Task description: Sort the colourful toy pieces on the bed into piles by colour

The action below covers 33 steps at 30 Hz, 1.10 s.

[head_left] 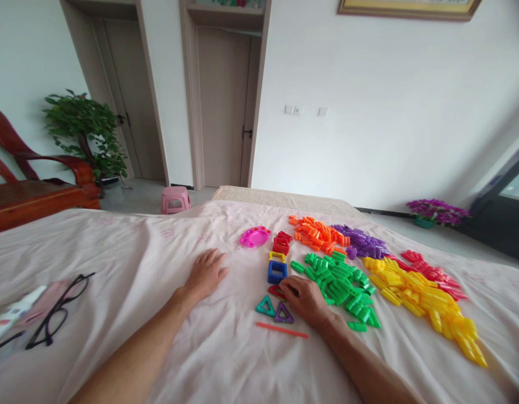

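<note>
My left hand [206, 274] lies flat on the pale cloth, its fingers stretched out and nothing in them. My right hand [306, 298] is bent over a small red piece [277, 292], its fingertips closed at the edge; the hand hides part of that piece. Just beyond it sit blue square frames [277, 272], a yellow square frame [278, 257] and red pieces [281, 243] in a column. Nearer to me lie a teal triangle frame [265, 313], a purple triangle frame [283, 321] and a thin orange stick [283, 330].
Heaps of green [341, 280], orange [318, 233], purple [361, 240], yellow [423, 292] and red blocks [431, 270] spread to the right. A pink palette-shaped piece [255, 238] lies ahead. On the left are black-framed glasses [57, 314] and a white tube [15, 314].
</note>
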Available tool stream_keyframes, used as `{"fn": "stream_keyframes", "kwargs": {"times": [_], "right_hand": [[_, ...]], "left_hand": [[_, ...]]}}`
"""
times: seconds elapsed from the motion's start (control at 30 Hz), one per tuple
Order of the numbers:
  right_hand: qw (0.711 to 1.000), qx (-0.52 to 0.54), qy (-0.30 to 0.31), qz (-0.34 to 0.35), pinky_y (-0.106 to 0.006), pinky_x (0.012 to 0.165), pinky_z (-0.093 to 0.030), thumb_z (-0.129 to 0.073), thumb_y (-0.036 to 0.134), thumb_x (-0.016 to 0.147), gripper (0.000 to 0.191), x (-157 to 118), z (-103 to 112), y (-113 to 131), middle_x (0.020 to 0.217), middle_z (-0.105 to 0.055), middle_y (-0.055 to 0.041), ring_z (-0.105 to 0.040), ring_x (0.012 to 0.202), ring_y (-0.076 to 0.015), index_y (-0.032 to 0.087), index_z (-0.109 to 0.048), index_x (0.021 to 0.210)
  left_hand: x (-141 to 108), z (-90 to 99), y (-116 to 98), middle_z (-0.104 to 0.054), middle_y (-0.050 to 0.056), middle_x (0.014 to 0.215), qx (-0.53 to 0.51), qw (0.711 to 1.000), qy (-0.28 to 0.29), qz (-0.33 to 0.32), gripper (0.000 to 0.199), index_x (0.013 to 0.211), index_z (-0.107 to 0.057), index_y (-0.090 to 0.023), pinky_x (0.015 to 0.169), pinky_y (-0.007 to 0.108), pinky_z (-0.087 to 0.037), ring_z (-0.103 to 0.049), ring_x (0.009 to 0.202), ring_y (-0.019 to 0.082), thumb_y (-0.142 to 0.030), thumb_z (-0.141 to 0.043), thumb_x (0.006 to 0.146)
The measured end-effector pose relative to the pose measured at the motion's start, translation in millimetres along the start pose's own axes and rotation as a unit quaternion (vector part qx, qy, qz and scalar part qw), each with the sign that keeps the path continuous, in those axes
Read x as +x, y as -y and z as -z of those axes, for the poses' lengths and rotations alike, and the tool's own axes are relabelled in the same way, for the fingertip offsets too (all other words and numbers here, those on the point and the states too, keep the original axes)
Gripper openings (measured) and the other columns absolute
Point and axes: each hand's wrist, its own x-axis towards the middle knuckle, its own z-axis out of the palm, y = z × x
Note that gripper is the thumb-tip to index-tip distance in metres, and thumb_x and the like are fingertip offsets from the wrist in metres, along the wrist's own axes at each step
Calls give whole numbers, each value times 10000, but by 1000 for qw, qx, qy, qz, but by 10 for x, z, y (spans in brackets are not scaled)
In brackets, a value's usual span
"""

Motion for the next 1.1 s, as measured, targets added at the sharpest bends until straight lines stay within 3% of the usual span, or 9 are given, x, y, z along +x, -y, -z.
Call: {"fn": "stream_keyframes", "kwargs": {"times": [0.17,0.3,0.7,0.93,1.1], "right_hand": [[997,-32,-75,-17,-274,708,-480,-507,290,969,248,-17,7,-32,798,-717,-35,-671,758,-181,227,-715,848],[988,-45,-137,-53,-272,754,-500,-522,270,950,204,-20,-8,-114,908,-736,-40,-684,832,-184,224,-720,942],[982,-61,-180,-17,-314,874,-493,-477,95,885,297,-1,2,-130,1018,-684,-56,-621,984,-203,224,-696,1040],[980,-43,-192,-18,-300,840,-497,-483,88,880,297,35,-26,-170,1003,-682,-54,-630,949,-192,223,-706,1025],[980,-19,-197,-21,-273,815,-496,-470,76,885,298,38,-32,-190,974,-677,-48,-639,915,-177,227,-709,981]], "left_hand": [[3,-30,17,-508,147,1490,1,1000,-2,-4,498,1411,-550,-193,1160,444,-313,-427,1398,284,-414,-447,977],[6,-40,19,-503,154,1498,4,1000,-2,0,482,1403,-558,-196,1161,453,-312,-428,1403,277,-399,-448,979],[46,-36,12,-555,127,1450,-48,998,-33,-13,463,1389,-576,-198,1150,409,-360,-488,1353,249,-321,-503,948],[424,-13,-386,-577,84,1426,-57,992,-80,-81,470,1336,-625,-246,1080,369,-440,-554,1264,230,-153,-541,883],[894,-69,-704,-606,130,1383,-51,998,-14,-14,394,1290,-650,-198,1093,387,-401,-535,1276,273,-210,-546,909]]}}
